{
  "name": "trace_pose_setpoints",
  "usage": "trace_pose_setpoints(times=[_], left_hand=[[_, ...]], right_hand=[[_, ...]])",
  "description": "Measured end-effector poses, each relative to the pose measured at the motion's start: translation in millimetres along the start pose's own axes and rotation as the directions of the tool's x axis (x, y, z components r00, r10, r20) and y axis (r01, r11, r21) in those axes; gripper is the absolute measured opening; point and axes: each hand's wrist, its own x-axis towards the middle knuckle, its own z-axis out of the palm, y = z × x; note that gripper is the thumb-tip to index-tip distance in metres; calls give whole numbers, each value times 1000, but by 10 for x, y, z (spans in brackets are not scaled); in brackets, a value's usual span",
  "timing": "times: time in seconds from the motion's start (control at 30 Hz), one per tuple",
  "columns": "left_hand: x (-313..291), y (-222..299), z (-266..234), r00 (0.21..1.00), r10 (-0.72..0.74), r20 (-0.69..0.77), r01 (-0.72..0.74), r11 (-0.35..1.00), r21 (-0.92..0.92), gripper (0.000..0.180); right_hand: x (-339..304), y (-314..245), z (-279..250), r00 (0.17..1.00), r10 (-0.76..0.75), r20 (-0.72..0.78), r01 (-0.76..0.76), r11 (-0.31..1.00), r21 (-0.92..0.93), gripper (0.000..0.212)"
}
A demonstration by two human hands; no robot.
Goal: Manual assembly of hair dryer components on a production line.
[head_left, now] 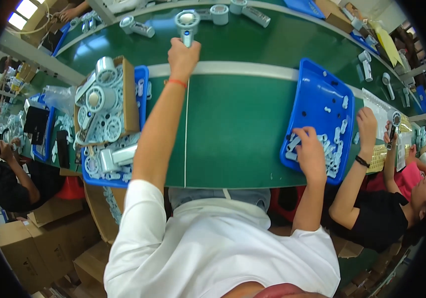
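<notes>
I see the left hand point(183, 57) gripping a pale fan point(187, 21) — small parts point(330, 155) lie by the curled right hand point(310, 151), its hold unclear.

Pale fan point(187, 30), gripped by handle

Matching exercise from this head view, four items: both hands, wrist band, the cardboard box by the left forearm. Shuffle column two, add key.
Column one
1. Left hand
2. Right hand
3. Band on the left wrist
4. Cardboard box by the left forearm

Column two
A. Red
B. Filled with pale parts, some ring-shaped
C. Gripping a pale handheld device by its handle
D. Over the near part of the blue tray on the right

Pairs: 1-C, 2-D, 3-A, 4-B
</notes>
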Motion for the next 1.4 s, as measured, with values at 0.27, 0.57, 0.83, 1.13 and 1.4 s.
trace_pose_setpoints(times=[0.27,0.57,0.83,1.13,1.4], left_hand=[[1118,-136,507,981,-165,-106,195,781,593,54],[1365,370,967,822,280,496,-569,395,721,44],[296,759,325,666,239,707,-729,409,549,34],[80,1358,682,599,604,526,-723,690,32,43],[927,1180,2688,838,246,487,-412,871,269,63]], right_hand=[[-21,20,-80,993,-119,5,119,991,64,39],[65,48,-143,981,-171,89,158,977,144,28],[149,-20,-169,999,-17,-31,21,989,147,31],[207,-11,-153,990,84,-109,-26,893,449,22],[32,39,-116,963,256,-79,-58,487,871,35]])
